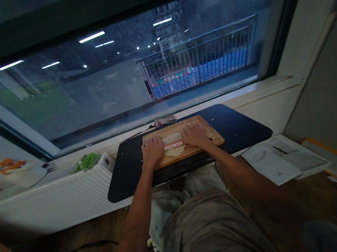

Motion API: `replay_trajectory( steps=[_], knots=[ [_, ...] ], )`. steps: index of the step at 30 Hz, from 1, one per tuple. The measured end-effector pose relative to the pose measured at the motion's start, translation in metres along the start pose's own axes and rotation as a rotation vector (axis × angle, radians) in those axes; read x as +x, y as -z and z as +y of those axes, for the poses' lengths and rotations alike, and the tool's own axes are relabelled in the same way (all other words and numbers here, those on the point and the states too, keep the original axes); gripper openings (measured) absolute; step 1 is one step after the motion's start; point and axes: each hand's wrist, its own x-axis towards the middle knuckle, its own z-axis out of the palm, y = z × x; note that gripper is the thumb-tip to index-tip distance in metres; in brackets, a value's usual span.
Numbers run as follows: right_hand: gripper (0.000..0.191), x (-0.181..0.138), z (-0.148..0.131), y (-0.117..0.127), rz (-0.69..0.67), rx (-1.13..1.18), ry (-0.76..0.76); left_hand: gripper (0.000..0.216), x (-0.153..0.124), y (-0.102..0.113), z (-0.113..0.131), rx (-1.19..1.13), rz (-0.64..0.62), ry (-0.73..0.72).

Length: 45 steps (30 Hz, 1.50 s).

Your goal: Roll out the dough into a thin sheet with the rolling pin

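A flat pale sheet of dough (pixel 175 151) lies on a wooden cutting board (pixel 210 129). Across the dough runs a short rolling pin (pixel 173 145) with a red and white printed label around its middle. My left hand (pixel 152 147) is over the pin's left end, fingers bent forward. Over the right end lies my right hand (pixel 194 134), pressing down in the same way. Both ends of the pin are hidden under my hands. The board rests on a dark table (pixel 236 125) with rounded corners.
Behind the board, by the sill, is a small blurred-out object (pixel 165 121) near a black cable. A radiator (pixel 70 199) with a green leafy thing (pixel 88 161) on top stands left. White boxes (pixel 272 162) lie at the right. A large window (pixel 108 80) rises ahead.
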Motion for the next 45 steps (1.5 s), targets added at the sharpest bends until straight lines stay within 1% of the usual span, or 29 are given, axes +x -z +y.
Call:
replay_trajectory(
  steps=[4,10,18,23,29,34,38,41,45],
  knots=[
    [0.048,-0.012,-0.001,-0.001,0.024,-0.01,0.006,0.05,-0.012,-0.003,0.0,0.004,0.029,-0.042],
    [0.049,-0.042,-0.008,0.001,0.089,0.006,0.021,0.049,-0.024,-0.007,0.0,-0.012,0.074,-0.082],
    [0.051,-0.09,-0.02,-0.008,0.214,0.042,0.048,0.048,-0.017,-0.011,0.0,-0.034,0.077,-0.135],
    [0.054,-0.11,-0.028,-0.012,0.28,0.072,0.061,0.049,-0.013,-0.012,0.001,-0.056,0.043,-0.152],
    [0.058,-0.121,-0.033,-0.015,0.28,0.073,0.09,0.043,-0.007,-0.017,0.0,-0.131,0.05,-0.13],
    [0.059,-0.132,-0.037,-0.018,0.268,0.084,0.099,0.04,-0.004,-0.02,-0.001,-0.149,0.073,-0.176],
    [0.061,-0.138,-0.04,-0.018,0.261,0.084,0.097,0.043,-0.004,-0.018,0.001,-0.126,0.066,-0.188],
    [0.062,-0.134,-0.039,-0.018,0.267,0.082,0.094,0.044,-0.005,-0.014,0.003,-0.098,0.055,-0.178],
    [0.06,-0.117,-0.029,-0.014,0.254,0.072,0.092,0.045,-0.009,-0.008,0.006,-0.061,0.04,-0.149]
  ],
)
